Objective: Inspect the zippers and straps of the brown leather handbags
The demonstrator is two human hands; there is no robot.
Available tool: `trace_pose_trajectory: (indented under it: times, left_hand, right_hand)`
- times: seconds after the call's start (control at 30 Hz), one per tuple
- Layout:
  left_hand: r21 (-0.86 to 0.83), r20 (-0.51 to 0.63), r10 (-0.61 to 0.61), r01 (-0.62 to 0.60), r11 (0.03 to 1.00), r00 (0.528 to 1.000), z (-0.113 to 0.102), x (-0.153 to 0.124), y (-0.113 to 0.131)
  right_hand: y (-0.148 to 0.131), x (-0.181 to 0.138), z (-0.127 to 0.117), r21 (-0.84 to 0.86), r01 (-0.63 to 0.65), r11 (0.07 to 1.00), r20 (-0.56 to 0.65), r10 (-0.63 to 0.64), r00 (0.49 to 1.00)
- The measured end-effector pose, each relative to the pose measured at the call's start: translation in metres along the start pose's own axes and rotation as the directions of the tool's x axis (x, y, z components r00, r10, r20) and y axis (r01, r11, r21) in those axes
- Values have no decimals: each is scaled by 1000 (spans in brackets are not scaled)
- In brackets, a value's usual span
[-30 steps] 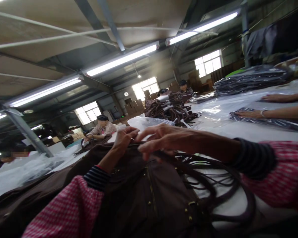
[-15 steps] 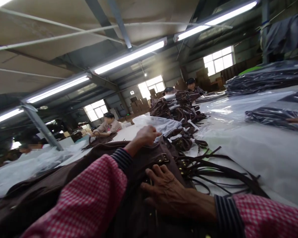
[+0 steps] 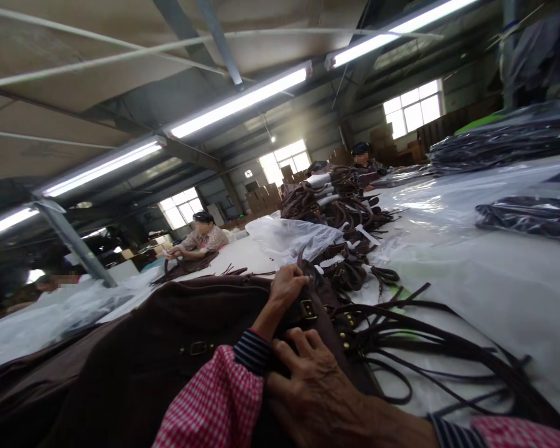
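Observation:
A dark brown bag [image 3: 168, 317] with brass-coloured buckles and rivets lies across the near side of the table. My left hand [image 3: 287, 287] is closed on the bag's far edge, by an upright pointed strap end. Nearer to me, my right hand [image 3: 320, 379] rests on the bag, palm down, with its fingers bent and a little apart. One buckle [image 3: 308, 309] shows just beyond the right hand's fingers. Long thin brown straps [image 3: 429, 317] fan out to the right of the bag. Part of the bag is hidden under my forearms.
Brown handles and straps with white wrapping form a pile [image 3: 336, 202] ahead, beside clear plastic [image 3: 294, 236]. Plastic-wrapped dark goods [image 3: 504, 146] are stacked at the right. Plastic sheeting [image 3: 74, 305] lies left. A co-worker [image 3: 203, 236] sits across the table; others are farther off.
My left hand has come down from above the bag and closed on its far edge. The right hand stays on the bag, slightly lower in view.

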State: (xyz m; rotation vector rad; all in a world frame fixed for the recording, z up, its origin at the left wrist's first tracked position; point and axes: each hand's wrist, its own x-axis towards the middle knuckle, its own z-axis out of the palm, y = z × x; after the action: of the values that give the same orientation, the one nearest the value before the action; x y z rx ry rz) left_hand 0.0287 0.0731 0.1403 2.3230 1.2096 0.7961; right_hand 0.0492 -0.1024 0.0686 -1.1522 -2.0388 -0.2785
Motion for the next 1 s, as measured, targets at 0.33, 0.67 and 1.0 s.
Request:
trace_pose_trajectory:
  times: [0.33, 0.67, 1.0]
  left_hand:
    - [-506, -77, -86, 36, 862, 993, -5, -5, -14]
    - [-863, 40, -59, 64, 501, 997, -16, -35, -32]
    - [-923, -77, -221, 15, 385, 972, -16, -36, -40]
  right_hand:
    - [-2, 6, -25, 265, -58, 962, -107, 89, 990]
    - [101, 55, -63, 485, -457, 745, -83, 560, 824]
    - [109, 65, -52, 741, -526, 418, 411, 338, 847]
